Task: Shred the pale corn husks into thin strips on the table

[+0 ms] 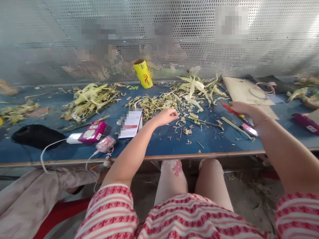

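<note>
Left hand (166,117) curls closed above the blue-topped desk (174,147), nothing visible in it, just beside a loose heap of dry, pale green-yellow shredded strips (159,103). Right hand (246,110) is at a slim red-handled tool (230,109) to the right; whether its fingers grip or merely touch it, I cannot tell. The tool looks light, stiff and smooth, best held along its red handle; the strips seem feather-light and brittle, best pinched gently. Left lies a white-screened phone (131,124); far beyond stands a bright yellow cylindrical tube (143,74).
</note>
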